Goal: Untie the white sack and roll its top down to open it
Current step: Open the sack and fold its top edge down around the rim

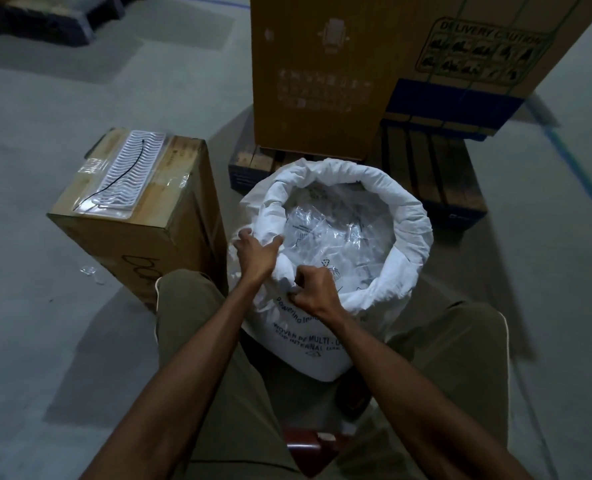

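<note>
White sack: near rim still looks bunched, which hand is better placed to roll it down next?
Probably the right. The right hand already pinches the unrolled fold at the near edge of the white sack. The left hand grips the rim further left, where it is already partly rolled.

Both forearms bare, reaching forward and converging ahead of the knees. Left hand [257, 255] extended further, fingers curled over and gripping the rolled rim of the white sack [343, 336], thumb spread to the right. Right hand [313, 291] nearer, fist-like, pinching the same rim.
</note>
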Demonstrator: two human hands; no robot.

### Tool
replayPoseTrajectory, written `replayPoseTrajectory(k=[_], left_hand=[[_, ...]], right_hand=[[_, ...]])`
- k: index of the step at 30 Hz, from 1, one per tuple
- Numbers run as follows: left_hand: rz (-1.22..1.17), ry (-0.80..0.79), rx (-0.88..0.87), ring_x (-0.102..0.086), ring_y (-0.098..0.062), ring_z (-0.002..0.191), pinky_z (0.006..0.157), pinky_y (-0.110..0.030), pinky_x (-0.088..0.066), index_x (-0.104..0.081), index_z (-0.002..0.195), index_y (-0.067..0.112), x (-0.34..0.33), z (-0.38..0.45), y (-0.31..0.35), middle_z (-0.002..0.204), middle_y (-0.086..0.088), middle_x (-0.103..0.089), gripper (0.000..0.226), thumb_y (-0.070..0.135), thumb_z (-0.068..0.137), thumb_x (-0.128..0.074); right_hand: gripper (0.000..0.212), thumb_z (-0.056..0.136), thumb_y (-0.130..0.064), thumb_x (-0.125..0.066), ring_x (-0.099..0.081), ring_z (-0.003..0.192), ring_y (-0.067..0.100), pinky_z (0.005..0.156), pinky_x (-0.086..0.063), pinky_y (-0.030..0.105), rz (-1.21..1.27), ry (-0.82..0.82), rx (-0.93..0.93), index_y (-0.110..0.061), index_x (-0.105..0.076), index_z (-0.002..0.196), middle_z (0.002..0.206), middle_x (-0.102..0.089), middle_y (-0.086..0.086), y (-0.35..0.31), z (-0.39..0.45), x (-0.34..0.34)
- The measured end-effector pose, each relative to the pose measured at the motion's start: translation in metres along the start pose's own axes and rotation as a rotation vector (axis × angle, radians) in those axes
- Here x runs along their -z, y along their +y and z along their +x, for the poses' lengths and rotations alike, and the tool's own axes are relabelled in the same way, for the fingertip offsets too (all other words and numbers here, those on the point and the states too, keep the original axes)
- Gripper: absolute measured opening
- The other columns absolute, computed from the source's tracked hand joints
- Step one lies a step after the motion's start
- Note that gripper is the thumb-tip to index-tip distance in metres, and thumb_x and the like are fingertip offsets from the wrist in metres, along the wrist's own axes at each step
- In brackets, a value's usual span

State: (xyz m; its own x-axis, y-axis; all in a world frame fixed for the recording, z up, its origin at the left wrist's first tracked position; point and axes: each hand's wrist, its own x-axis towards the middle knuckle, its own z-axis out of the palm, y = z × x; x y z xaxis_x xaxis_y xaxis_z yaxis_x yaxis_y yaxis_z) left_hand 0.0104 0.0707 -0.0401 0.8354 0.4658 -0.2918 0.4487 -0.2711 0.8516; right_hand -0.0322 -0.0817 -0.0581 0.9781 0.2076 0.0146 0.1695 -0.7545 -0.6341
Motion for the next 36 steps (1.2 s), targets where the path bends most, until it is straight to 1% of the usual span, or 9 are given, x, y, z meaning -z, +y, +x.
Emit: replayPoseTrajectory(k=[7,10,15,18,21,24,27,33,36], left_hand=[[-0.1,0.062,0.173,-0.063,-0.043,0.112,0.097,-0.045,-0.052,-0.068,0.113,-0.002,-0.006,0.042,-0.013,0.119,-0.024,-0.068,0.038,0.032,0.094,-0.067],[-0.316,0.05,0.292,-0.064,-0.039,0.118,0.102,-0.044,-0.052,-0.066,0.121,-0.005,-0.006,0.049,-0.014,0.126,-0.023,-0.067,0.038,0.024,0.098,-0.061],[-0.675,-0.116,0.444,-0.063,-0.036,0.109,0.098,-0.044,-0.053,-0.058,0.132,-0.007,-0.001,0.054,-0.013,0.124,-0.017,-0.064,0.042,0.021,0.1,-0.051],[-0.828,-0.158,0.512,-0.062,-0.038,0.101,0.103,-0.052,-0.051,-0.066,0.12,-0.009,0.004,0.052,-0.012,0.118,-0.024,-0.066,0.043,0.012,0.086,-0.05],[-0.68,-0.219,0.463,-0.064,-0.034,0.093,0.089,-0.042,-0.056,-0.07,0.098,0.0,0.015,0.055,-0.007,0.112,-0.027,-0.069,0.025,0.016,0.09,-0.053],[-0.221,-0.286,0.205,-0.059,-0.034,0.109,0.097,-0.046,-0.049,-0.06,0.131,0.005,0.013,0.054,-0.004,0.139,-0.03,-0.053,0.049,0.031,0.089,-0.061],[0.388,0.058,-0.181,-0.043,-0.034,0.128,0.105,-0.043,-0.041,-0.036,0.15,0.014,0.008,0.043,0.0,0.146,-0.02,-0.035,0.082,0.056,0.086,-0.065],[0.397,-0.117,-0.185,-0.047,-0.04,0.134,0.106,-0.046,-0.043,-0.045,0.142,0.002,0.001,0.074,0.012,0.149,-0.022,-0.043,0.067,0.047,0.096,-0.063],[0.266,-0.121,-0.112,-0.05,-0.042,0.131,0.108,-0.045,-0.041,-0.053,0.136,-0.003,-0.002,0.086,0.015,0.141,-0.025,-0.054,0.056,0.036,0.097,-0.063]], right_hand=[[0.036,0.064,-0.018,-0.071,-0.056,0.057,0.025,0.053,-0.038,0.028,-0.252,0.028,0.111,-0.022,-0.036,0.07,0.063,-0.058,0.001,-0.007,-0.006,-0.005],[0.03,0.06,-0.029,-0.071,-0.05,0.062,0.018,0.056,-0.038,0.03,-0.103,-0.102,-0.042,-0.02,-0.048,0.077,0.071,-0.057,-0.002,-0.011,0.005,0.001],[0.07,0.059,-0.074,-0.072,-0.064,0.089,0.015,0.077,-0.051,0.038,0.204,-0.273,-0.292,-0.025,-0.058,0.107,0.102,-0.066,-0.003,-0.028,0.032,0.009],[0.05,0.066,-0.066,-0.074,-0.063,0.074,0.013,0.065,-0.051,0.037,0.105,-0.204,-0.198,-0.022,-0.065,0.086,0.082,-0.068,-0.004,-0.038,0.043,-0.007],[0.037,0.07,-0.049,-0.075,-0.06,0.056,0.015,0.05,-0.045,0.035,0.094,-0.073,-0.208,-0.02,-0.055,0.058,0.058,-0.061,-0.003,-0.042,0.046,-0.02],[0.034,0.072,-0.046,-0.071,-0.063,0.058,0.021,0.05,-0.042,0.03,0.01,0.011,-0.232,-0.018,-0.056,0.061,0.06,-0.063,0.0,-0.046,0.044,-0.027],[0.034,0.075,-0.039,-0.069,-0.062,0.059,0.026,0.053,-0.043,0.031,-0.064,0.056,-0.204,-0.011,-0.053,0.064,0.058,-0.06,0.003,-0.048,0.042,-0.037],[0.029,0.067,-0.022,-0.075,-0.063,0.053,0.028,0.052,-0.03,0.026,-0.346,0.063,-0.043,-0.02,-0.047,0.061,0.061,-0.063,0.002,-0.046,0.044,-0.043],[0.028,0.067,-0.032,-0.074,-0.063,0.058,0.029,0.051,-0.034,0.028,-0.365,0.028,0.03,-0.017,-0.051,0.064,0.063,-0.062,0.002,-0.042,0.047,-0.044]])
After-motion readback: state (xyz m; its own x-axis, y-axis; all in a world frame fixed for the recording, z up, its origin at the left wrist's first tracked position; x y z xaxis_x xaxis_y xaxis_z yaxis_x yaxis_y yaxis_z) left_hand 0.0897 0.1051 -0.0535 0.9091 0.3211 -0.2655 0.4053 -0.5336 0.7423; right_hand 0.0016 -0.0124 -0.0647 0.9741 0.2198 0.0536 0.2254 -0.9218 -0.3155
